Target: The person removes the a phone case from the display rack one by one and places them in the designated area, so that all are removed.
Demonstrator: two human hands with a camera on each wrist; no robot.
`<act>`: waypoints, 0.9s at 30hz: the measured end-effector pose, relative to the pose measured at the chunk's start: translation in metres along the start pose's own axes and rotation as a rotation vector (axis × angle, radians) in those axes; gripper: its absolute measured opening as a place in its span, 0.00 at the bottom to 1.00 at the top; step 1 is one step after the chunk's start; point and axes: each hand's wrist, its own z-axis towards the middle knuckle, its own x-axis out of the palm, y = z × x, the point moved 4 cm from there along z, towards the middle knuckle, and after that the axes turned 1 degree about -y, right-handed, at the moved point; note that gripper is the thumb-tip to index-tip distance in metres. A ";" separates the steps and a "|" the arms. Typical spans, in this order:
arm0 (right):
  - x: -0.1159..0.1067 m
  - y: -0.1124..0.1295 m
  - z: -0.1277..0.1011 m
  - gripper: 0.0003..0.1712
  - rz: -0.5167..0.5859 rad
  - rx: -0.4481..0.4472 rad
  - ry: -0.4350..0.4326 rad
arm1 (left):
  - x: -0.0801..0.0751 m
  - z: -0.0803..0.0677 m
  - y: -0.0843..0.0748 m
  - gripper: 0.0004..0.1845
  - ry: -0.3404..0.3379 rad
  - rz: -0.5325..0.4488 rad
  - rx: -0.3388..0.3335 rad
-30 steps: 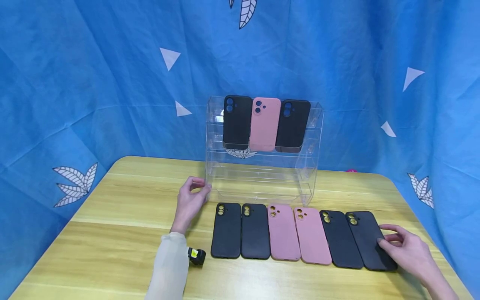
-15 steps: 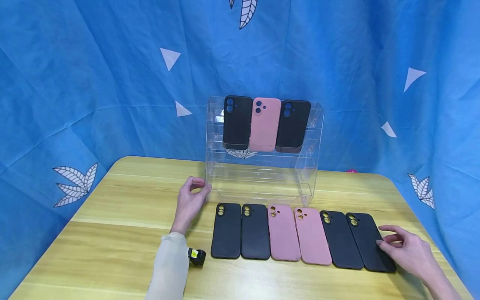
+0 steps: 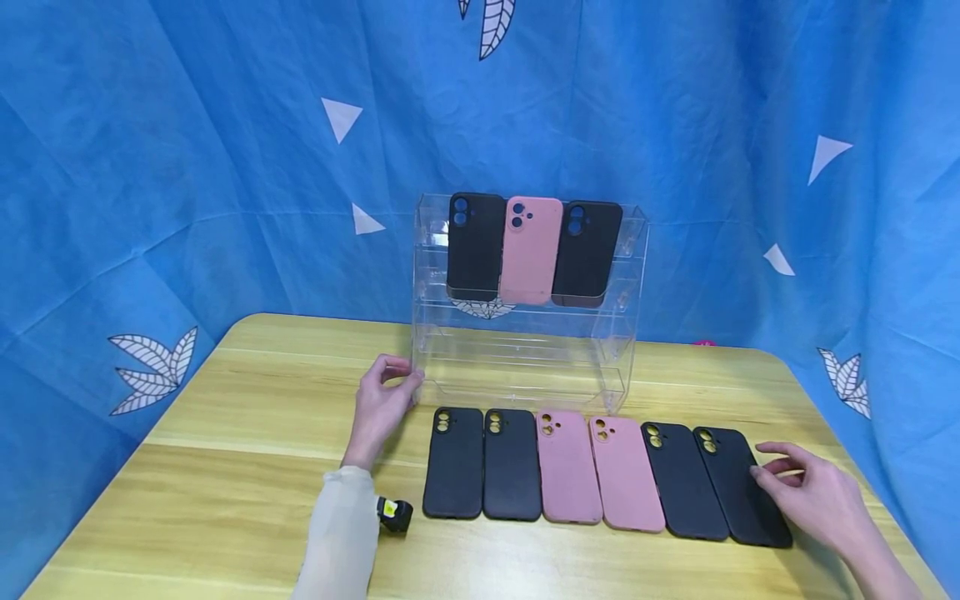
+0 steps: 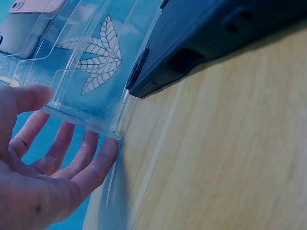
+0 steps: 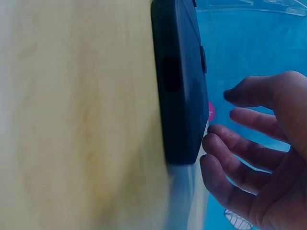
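Observation:
A clear acrylic tiered rack stands at the back of the wooden table. Its top shelf holds a black case, a pink case and another black case. Several phone cases lie in a row in front of it: two black, two pink, two black. My left hand touches the rack's lower left corner with relaxed fingers. My right hand rests its fingertips against the right edge of the rightmost black case. In the right wrist view that hand is loosely spread beside the case.
The table has bare wood to the left and along the front edge. A blue cloth backdrop hangs behind and at both sides. A small pink object lies at the back right edge.
My right hand has shifted slightly along the rightmost black case's edge, and that case has turned a little straighter. The left hand has stayed on the rack's corner.

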 end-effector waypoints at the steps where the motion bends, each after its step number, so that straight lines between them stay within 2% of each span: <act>1: 0.000 0.002 0.001 0.19 0.000 0.001 -0.004 | 0.000 0.000 0.000 0.14 0.000 0.000 0.001; 9: 0.003 0.018 0.012 0.18 0.058 -0.030 -0.077 | 0.000 -0.001 0.000 0.14 0.005 -0.004 -0.006; 17: 0.008 0.045 0.031 0.17 0.121 -0.065 -0.162 | 0.000 0.000 0.000 0.16 0.026 -0.007 -0.012; 23: 0.013 0.067 0.047 0.18 0.231 -0.082 -0.198 | -0.001 0.000 -0.001 0.17 0.026 0.020 0.011; 27: 0.016 0.082 0.057 0.20 0.259 -0.089 -0.206 | -0.003 0.001 -0.008 0.18 0.000 0.067 0.059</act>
